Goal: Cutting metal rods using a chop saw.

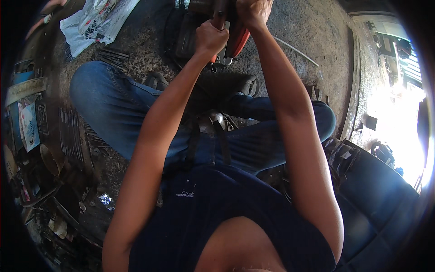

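Both my arms stretch forward over my jeans-clad knees toward the top of the head view. My left hand (210, 38) is closed around a dark handle of a red and black power tool (237, 40). My right hand (252, 12) grips the top of the same tool, right beside the left hand. The tool's tip is hidden behind my hands and by the frame's top edge. Below the tool lies a dark metal part (188, 34) on the ground.
A white plastic bag (95, 22) lies at the upper left on the gritty concrete floor (308, 31). Boxes, cans and metal scrap (31, 127) crowd the left side. A thin rod (297, 51) lies to the right. A dark blue seat (385, 199) is at the lower right.
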Demonstrator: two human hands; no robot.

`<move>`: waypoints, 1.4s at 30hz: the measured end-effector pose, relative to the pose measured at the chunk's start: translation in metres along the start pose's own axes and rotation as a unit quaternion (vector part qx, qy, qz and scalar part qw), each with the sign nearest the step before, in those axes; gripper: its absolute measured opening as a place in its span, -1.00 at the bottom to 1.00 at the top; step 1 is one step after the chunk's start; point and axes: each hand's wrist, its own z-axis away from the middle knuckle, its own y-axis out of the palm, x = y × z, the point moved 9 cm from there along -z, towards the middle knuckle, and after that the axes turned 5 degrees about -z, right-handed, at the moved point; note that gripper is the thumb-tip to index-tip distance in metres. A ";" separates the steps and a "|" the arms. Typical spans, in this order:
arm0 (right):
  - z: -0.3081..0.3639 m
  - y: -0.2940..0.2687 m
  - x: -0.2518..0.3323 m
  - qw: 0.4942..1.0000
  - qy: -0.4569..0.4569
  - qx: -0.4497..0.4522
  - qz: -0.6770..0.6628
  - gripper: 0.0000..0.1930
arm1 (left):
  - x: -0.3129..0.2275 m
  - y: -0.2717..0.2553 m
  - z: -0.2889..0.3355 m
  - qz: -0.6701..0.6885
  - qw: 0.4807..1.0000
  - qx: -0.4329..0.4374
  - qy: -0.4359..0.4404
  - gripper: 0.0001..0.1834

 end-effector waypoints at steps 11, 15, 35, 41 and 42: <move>0.002 -0.002 0.001 0.999 0.026 0.010 -0.018 -0.29 | 0.003 0.001 -0.001 -0.006 1.000 -0.009 0.007 -0.78; 0.001 -0.002 0.002 1.000 0.000 -0.004 -0.012 -0.28 | 0.004 0.003 -0.001 0.005 1.000 -0.009 0.008 -0.79; 0.053 -0.007 0.005 0.998 -0.012 -0.063 0.000 -0.39 | 0.004 -0.001 -0.004 -0.034 0.999 -0.018 0.025 -0.71; 0.080 -0.016 0.000 0.994 0.047 -0.079 -0.053 -0.39 | -0.010 -0.001 -0.003 -0.088 0.995 0.016 0.035 -0.53; 0.085 -0.020 -0.010 0.994 0.046 -0.092 -0.025 -0.39 | -0.016 0.004 0.007 -0.027 0.998 0.004 -0.055 -0.53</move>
